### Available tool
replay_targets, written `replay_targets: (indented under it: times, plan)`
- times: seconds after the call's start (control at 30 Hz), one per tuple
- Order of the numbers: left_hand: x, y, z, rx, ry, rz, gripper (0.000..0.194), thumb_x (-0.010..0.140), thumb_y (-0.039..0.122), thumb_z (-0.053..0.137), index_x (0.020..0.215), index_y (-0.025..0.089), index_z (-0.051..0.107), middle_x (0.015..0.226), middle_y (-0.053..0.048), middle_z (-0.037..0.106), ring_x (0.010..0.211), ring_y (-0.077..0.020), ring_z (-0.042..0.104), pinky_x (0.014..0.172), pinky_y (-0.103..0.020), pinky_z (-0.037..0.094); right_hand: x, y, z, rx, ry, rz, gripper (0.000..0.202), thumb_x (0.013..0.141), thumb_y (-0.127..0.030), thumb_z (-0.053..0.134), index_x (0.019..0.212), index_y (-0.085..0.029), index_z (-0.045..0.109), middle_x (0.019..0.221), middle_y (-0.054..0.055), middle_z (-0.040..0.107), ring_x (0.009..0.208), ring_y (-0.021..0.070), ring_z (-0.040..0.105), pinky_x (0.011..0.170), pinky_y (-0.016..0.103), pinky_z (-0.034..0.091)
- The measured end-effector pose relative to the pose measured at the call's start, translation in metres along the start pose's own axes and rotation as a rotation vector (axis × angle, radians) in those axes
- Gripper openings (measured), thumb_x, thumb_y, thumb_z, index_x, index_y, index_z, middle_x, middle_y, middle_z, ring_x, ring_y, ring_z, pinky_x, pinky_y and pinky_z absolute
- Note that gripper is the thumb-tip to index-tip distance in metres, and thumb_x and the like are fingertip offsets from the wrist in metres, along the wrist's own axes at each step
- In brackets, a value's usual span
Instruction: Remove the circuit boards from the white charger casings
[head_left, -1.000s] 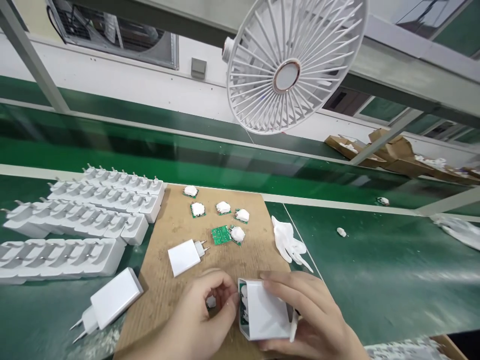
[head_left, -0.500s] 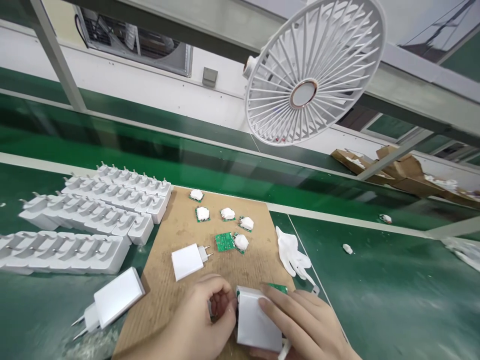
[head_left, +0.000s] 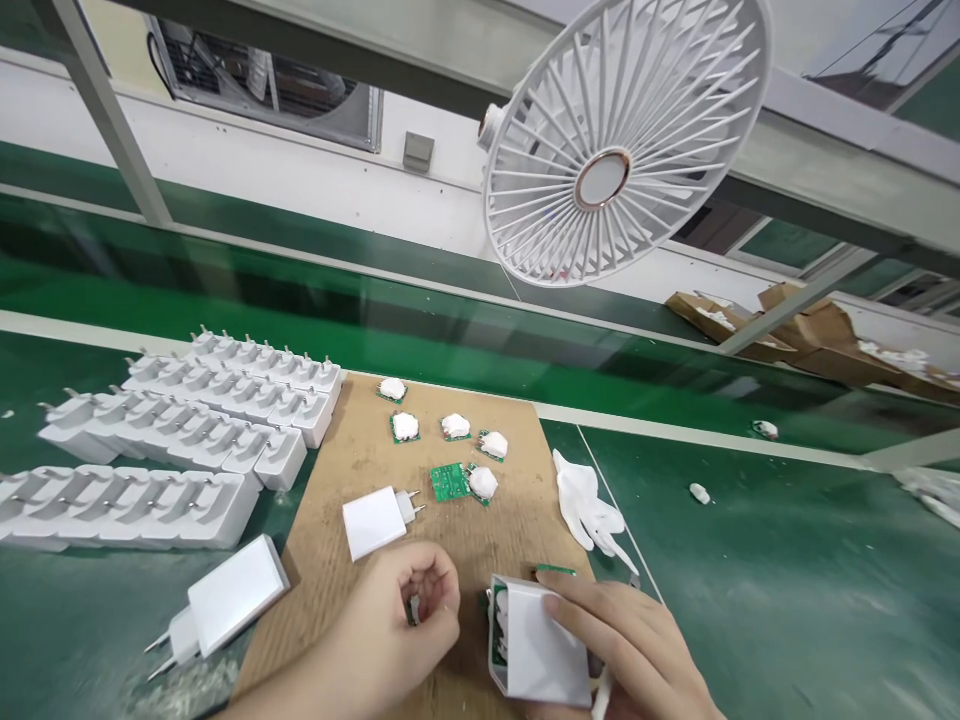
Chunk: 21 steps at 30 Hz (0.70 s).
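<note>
My right hand (head_left: 630, 640) is closed around a white charger housing (head_left: 544, 645) at the bottom centre, fingers across its top. Through the housing's open left end shows a green circuit board with white filler (head_left: 501, 625). A white strip (head_left: 602, 692) pokes out beneath that hand. Just left of the housing, and apart from it, my left hand (head_left: 409, 620) is curled with thumb and fingertips together; what they hold, if anything, is hidden. Beyond the hands, several small boards topped with white filler (head_left: 455, 427) lie on the brown board (head_left: 330, 590), beside a bare green circuit board (head_left: 449, 482).
A white plug charger (head_left: 375, 522) lies on the brown board, another charger (head_left: 236, 592) at its left edge. Rows of white plug housings (head_left: 150, 500) stand at left. A white glove (head_left: 581, 500) lies at right. A fan (head_left: 626, 150) overhangs the green bench (head_left: 810, 580).
My left hand has drawn away to the left from the housing. The housing has shifted slightly right with my right hand, and its open end now shows the board inside.
</note>
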<state>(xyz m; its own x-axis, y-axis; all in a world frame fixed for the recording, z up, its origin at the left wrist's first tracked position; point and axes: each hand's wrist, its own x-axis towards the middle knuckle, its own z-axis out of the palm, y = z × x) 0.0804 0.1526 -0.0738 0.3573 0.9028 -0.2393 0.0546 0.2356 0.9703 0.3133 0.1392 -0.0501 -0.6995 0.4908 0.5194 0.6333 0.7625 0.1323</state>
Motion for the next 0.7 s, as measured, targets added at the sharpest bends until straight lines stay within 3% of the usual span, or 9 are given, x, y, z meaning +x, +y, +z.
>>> replay_targets:
  times: [0.1, 0.17, 0.27, 0.33, 0.43, 0.5, 0.6, 0.7]
  plan:
    - [-0.003, 0.001, 0.003, -0.161, -0.073, -0.010, 0.016, 0.081, 0.033, 0.054, 0.083, 0.018, 0.059, 0.076, -0.001, 0.057, 0.070, -0.0138, 0.052, 0.066, -0.026, 0.041, 0.006, -0.001, -0.004, 0.082, -0.051, 0.013, 0.054, 0.083, -0.062, 0.056, 0.109, -0.014, 0.056, 0.094, 0.013, 0.073, 0.079, 0.0212, 0.070, 0.069, 0.030, 0.053]
    - [-0.004, 0.000, 0.007, -0.288, -0.202, -0.044, 0.033, 0.078, 0.037, 0.062, 0.106, 0.020, 0.058, 0.096, -0.005, 0.061, 0.078, -0.0149, 0.056, 0.071, -0.027, 0.043, 0.015, -0.002, -0.011, 0.153, -0.118, 0.015, 0.055, 0.082, -0.063, 0.057, 0.109, -0.016, 0.056, 0.092, 0.010, 0.073, 0.076, 0.0197, 0.070, 0.064, 0.029, 0.052]
    - [-0.004, -0.005, 0.009, -0.353, -0.320, -0.097, 0.042, 0.072, 0.033, 0.072, 0.109, 0.019, 0.057, 0.090, -0.004, 0.062, 0.074, -0.0135, 0.056, 0.067, -0.025, 0.043, 0.023, -0.002, -0.022, 0.232, -0.167, 0.034, 0.054, 0.079, -0.061, 0.062, 0.113, -0.019, 0.056, 0.089, 0.006, 0.073, 0.069, 0.0189, 0.069, 0.058, 0.029, 0.050]
    - [-0.003, -0.008, 0.008, -0.380, -0.297, -0.093, 0.032, 0.075, 0.033, 0.071, 0.101, 0.018, 0.058, 0.083, -0.003, 0.063, 0.072, -0.0129, 0.056, 0.065, -0.024, 0.043, 0.018, -0.006, -0.023, 0.309, -0.072, 0.179, 0.063, 0.075, -0.065, 0.062, 0.121, -0.022, 0.053, 0.095, 0.007, 0.071, 0.074, 0.0220, 0.069, 0.060, 0.030, 0.051]
    - [-0.002, -0.011, 0.008, -0.475, -0.254, -0.048, 0.028, 0.078, 0.034, 0.069, 0.099, 0.019, 0.059, 0.094, -0.005, 0.066, 0.082, -0.0150, 0.059, 0.072, -0.026, 0.044, 0.001, -0.026, -0.012, 0.609, 0.178, 0.651, 0.084, 0.070, -0.075, 0.058, 0.133, -0.022, 0.043, 0.099, 0.011, 0.068, 0.064, 0.0234, 0.066, 0.052, 0.032, 0.051]
    - [-0.002, -0.014, 0.010, -0.525, -0.284, -0.031, 0.029, 0.078, 0.035, 0.070, 0.100, 0.019, 0.060, 0.099, -0.007, 0.067, 0.087, -0.0174, 0.061, 0.075, -0.028, 0.045, -0.007, -0.043, -0.001, 0.832, 0.196, 0.867, 0.087, 0.066, -0.067, 0.068, 0.134, -0.021, 0.041, 0.096, 0.010, 0.068, 0.061, 0.0225, 0.065, 0.049, 0.031, 0.051]
    - [-0.001, -0.019, 0.013, -0.556, -0.330, -0.028, 0.035, 0.076, 0.036, 0.072, 0.104, 0.021, 0.058, 0.108, -0.009, 0.066, 0.091, -0.0208, 0.064, 0.078, -0.032, 0.046, -0.008, -0.053, 0.005, 0.910, 0.153, 0.853, 0.063, 0.068, -0.055, 0.073, 0.119, -0.023, 0.055, 0.101, 0.011, 0.067, 0.081, 0.0266, 0.068, 0.064, 0.032, 0.056]
    - [0.001, -0.021, 0.011, -0.546, -0.195, -0.042, 0.036, 0.079, 0.041, 0.067, 0.108, 0.023, 0.056, 0.117, -0.009, 0.062, 0.097, -0.0223, 0.064, 0.087, -0.037, 0.044, 0.002, -0.031, 0.001, 0.591, 0.283, 0.939, 0.047, 0.071, -0.053, 0.070, 0.104, -0.021, 0.062, 0.097, 0.011, 0.068, 0.083, 0.0266, 0.067, 0.066, 0.032, 0.056]
